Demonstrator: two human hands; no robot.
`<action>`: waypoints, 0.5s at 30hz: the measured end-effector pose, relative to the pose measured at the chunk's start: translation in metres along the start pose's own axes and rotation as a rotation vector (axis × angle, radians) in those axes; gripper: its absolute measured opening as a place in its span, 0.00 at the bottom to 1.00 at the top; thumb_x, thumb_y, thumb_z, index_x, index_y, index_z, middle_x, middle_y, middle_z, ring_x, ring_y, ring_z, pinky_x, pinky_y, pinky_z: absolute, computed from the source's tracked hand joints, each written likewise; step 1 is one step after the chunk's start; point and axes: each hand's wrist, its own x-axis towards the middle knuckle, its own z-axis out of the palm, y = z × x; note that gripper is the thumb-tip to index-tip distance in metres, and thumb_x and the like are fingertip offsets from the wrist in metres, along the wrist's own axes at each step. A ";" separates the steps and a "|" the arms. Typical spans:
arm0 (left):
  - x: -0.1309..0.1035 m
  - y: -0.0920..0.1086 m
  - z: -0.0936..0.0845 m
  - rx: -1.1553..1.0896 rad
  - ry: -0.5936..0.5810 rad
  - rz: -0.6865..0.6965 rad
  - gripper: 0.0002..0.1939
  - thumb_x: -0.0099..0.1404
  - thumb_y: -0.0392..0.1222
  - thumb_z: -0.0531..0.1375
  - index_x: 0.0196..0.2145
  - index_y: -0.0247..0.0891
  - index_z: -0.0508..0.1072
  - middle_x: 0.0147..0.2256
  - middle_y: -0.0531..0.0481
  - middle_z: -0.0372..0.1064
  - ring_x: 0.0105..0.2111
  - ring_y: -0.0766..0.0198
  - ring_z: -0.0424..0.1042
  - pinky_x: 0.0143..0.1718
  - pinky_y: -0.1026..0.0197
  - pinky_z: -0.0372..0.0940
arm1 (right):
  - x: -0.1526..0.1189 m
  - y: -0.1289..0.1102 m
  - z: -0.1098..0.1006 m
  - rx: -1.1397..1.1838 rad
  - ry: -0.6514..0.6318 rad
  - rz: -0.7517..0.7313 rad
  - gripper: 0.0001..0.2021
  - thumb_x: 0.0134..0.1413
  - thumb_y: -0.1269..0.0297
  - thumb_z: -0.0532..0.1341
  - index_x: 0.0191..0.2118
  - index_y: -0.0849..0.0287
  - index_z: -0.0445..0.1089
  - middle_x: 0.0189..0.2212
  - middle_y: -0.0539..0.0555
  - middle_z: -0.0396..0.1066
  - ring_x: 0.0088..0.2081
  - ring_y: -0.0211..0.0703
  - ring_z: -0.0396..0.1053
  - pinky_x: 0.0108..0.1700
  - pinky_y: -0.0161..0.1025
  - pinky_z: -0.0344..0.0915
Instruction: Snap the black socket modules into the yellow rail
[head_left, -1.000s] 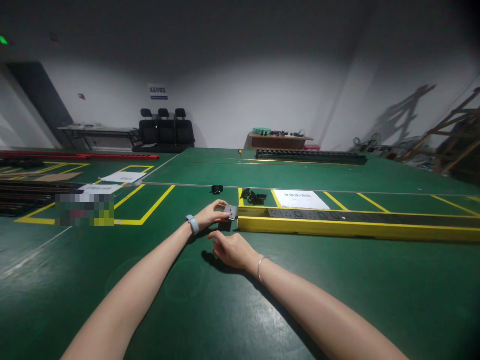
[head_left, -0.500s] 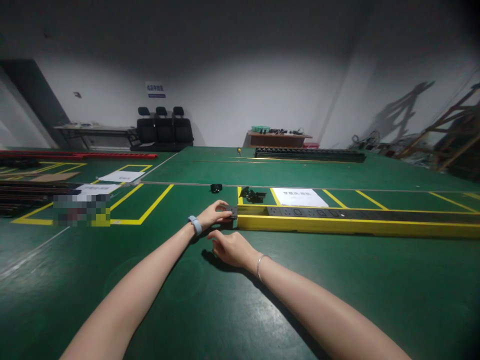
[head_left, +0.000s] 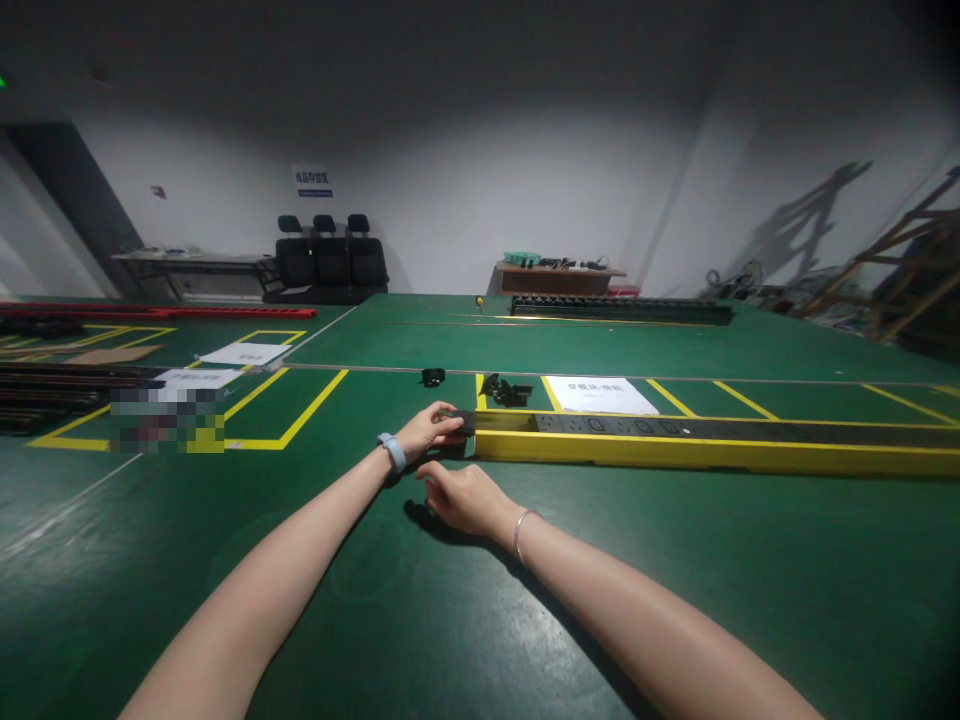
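Observation:
My left hand [head_left: 429, 432], with a pale blue band at the wrist, pinches a black socket module [head_left: 466, 422] at the left end of a long yellow channel [head_left: 675, 452]. The module sits at the mouth of that channel. A row of black power sockets [head_left: 596, 426] lies inside, with a bare yellow stretch between them and the module. My right hand [head_left: 466, 497] hovers or rests just in front of the channel's end, its fingers curled and the thumb side toward the left. I see nothing in it, though its palm is hidden.
Behind the channel lie a small black part [head_left: 433, 377], a pile of black pieces [head_left: 506, 390] and a white paper sheet [head_left: 600, 395]. A long black strip [head_left: 622, 310] lies at the back of the green table [head_left: 360, 620]. Dark bars [head_left: 67, 390] are stacked at left.
Both hands keep nearly the same place. The module looks slightly further toward the channel; the view has shifted only a little.

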 end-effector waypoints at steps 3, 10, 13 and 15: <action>0.001 -0.001 -0.001 0.001 0.011 0.010 0.21 0.53 0.43 0.67 0.41 0.37 0.64 0.38 0.49 0.68 0.38 0.62 0.73 0.47 0.47 0.67 | 0.001 0.000 0.001 0.002 0.002 -0.002 0.13 0.56 0.67 0.54 0.48 0.59 0.61 0.24 0.49 0.71 0.22 0.37 0.66 0.24 0.32 0.52; 0.003 -0.004 0.000 0.009 0.009 0.004 0.22 0.52 0.44 0.67 0.41 0.38 0.63 0.38 0.50 0.67 0.36 0.62 0.74 0.46 0.47 0.68 | 0.000 0.001 0.001 0.017 -0.005 -0.006 0.14 0.55 0.67 0.55 0.49 0.58 0.60 0.25 0.49 0.72 0.23 0.39 0.68 0.24 0.33 0.52; 0.003 -0.004 0.002 0.013 0.033 0.005 0.22 0.52 0.44 0.67 0.41 0.37 0.63 0.38 0.50 0.67 0.37 0.62 0.74 0.46 0.48 0.68 | 0.000 0.001 0.001 0.015 -0.017 -0.003 0.14 0.56 0.67 0.55 0.48 0.58 0.60 0.26 0.50 0.72 0.24 0.38 0.68 0.25 0.32 0.52; 0.003 -0.004 0.003 0.014 0.050 0.001 0.23 0.52 0.44 0.67 0.41 0.37 0.63 0.38 0.49 0.67 0.37 0.62 0.73 0.46 0.48 0.68 | 0.000 0.001 0.002 0.015 -0.028 0.003 0.14 0.56 0.67 0.55 0.48 0.59 0.60 0.26 0.50 0.72 0.23 0.38 0.68 0.25 0.32 0.53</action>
